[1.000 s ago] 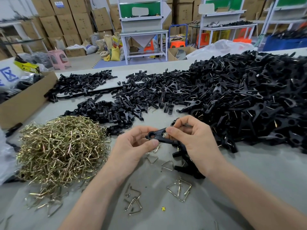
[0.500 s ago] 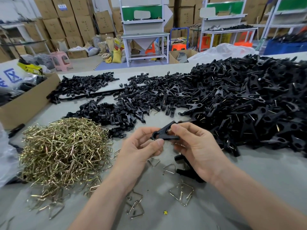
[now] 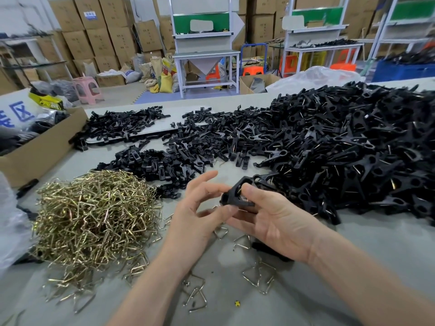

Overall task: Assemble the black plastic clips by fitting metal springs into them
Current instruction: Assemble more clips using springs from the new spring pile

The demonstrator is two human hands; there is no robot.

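Over the grey tabletop, between the springs and the clip heap, our right hand pinches a clip in its fingers, our left hand spreads its fingers beside it, and we cannot read the blurred blue carton label behind.

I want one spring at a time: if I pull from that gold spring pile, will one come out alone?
Probably not: the spring pile is interlocked wire triangles, so neighbours likely hook and drag along. Thin wire suggests light yet stiff. The loose springs nearest you should lift singly.
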